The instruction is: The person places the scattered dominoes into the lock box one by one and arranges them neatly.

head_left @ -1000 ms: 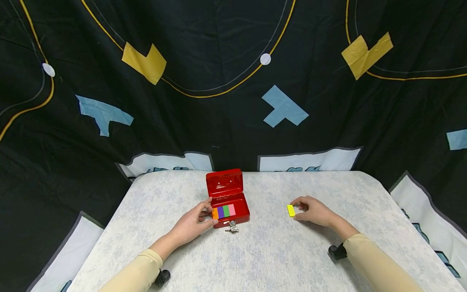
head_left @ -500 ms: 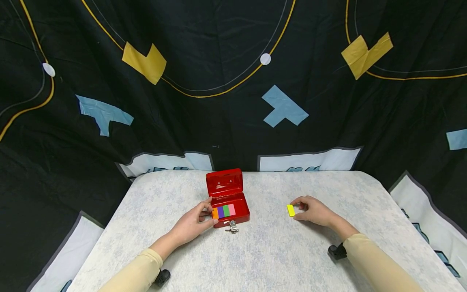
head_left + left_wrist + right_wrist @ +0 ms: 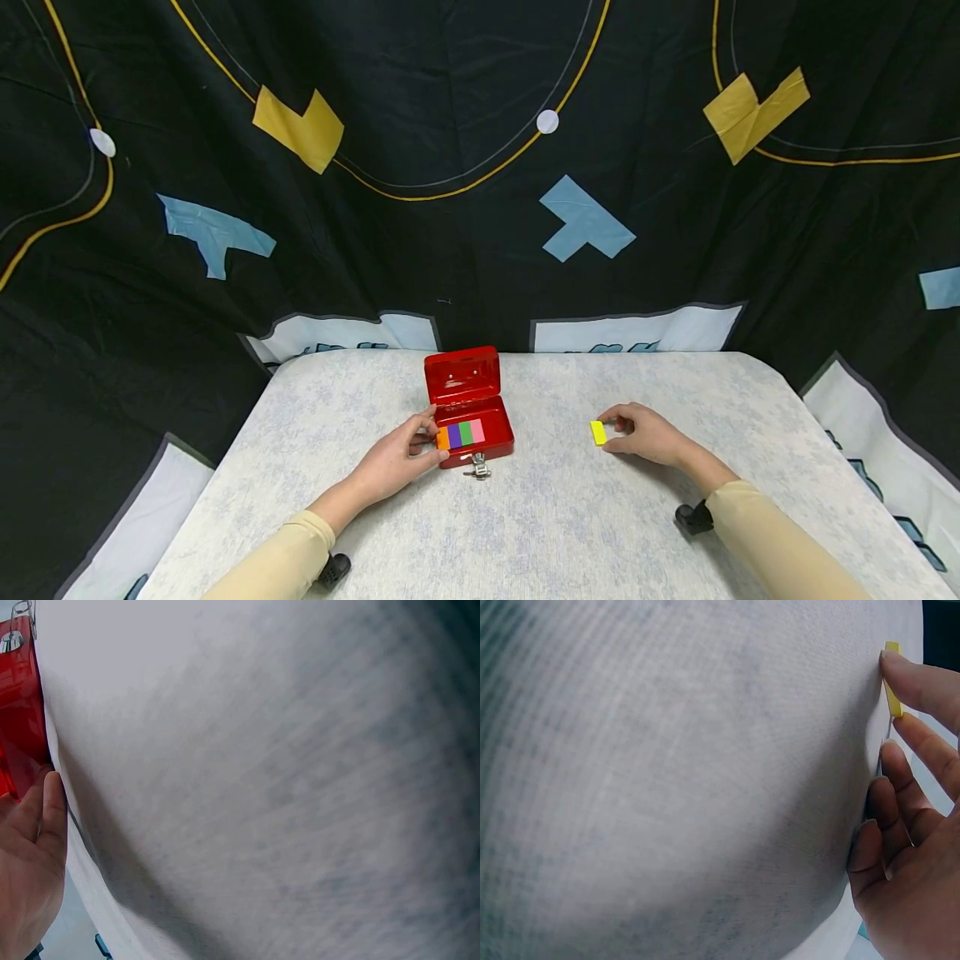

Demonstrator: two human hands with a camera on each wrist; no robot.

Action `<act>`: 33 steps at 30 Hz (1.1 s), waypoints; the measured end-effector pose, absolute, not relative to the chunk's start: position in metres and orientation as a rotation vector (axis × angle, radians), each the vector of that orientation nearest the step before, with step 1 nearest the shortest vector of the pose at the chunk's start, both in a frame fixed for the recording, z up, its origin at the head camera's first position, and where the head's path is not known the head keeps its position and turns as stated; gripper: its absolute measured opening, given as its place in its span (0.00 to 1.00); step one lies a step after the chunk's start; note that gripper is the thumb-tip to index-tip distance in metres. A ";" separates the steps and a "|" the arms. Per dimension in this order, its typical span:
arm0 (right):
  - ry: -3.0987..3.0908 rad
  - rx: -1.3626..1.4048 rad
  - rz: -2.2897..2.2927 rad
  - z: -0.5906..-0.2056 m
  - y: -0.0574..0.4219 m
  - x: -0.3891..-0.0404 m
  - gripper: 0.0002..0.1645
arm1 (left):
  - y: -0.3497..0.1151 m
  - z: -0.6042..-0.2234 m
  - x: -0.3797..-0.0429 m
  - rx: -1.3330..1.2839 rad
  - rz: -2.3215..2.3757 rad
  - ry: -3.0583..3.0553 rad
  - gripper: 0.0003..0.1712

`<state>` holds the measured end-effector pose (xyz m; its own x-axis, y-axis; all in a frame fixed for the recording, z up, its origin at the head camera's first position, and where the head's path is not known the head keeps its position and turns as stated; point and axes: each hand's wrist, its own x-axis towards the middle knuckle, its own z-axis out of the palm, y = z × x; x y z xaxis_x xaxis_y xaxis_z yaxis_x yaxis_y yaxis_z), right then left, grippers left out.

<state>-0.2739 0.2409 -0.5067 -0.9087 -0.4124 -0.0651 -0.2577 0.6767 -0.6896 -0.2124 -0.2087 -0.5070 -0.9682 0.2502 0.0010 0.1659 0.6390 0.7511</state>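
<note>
An open red cash box (image 3: 498, 423) stands left of the table's middle, its lid (image 3: 461, 375) raised at the back. Inside, a row of flat orange, purple, green and pink blocks (image 3: 466, 433) lies toward the left front. My left hand (image 3: 397, 452) grips the box's left end, thumb near the front corner and a finger farther back. In the left wrist view, fingertips touch the red wall (image 3: 19, 712). To the right, my right hand (image 3: 648, 433) pinches a small yellow block (image 3: 597, 432) at the table surface. The right wrist view shows this block (image 3: 893, 686) edge-on between thumb and finger.
A silver latch (image 3: 478, 467) hangs at the front of the box. The pale patterned table (image 3: 540, 533) extends around both hands. Behind it hangs a black cloth (image 3: 465, 267) with yellow and blue tape pieces.
</note>
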 end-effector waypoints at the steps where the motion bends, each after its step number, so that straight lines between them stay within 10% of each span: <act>1: 2.676 -0.542 -1.050 -0.507 0.241 -0.274 0.26 | -0.209 -0.507 -0.212 0.353 1.244 2.751 0.23; 33: 2.734 -0.528 -1.001 -0.507 0.239 -0.272 0.25 | -0.208 -0.508 -0.212 0.362 1.248 2.766 0.22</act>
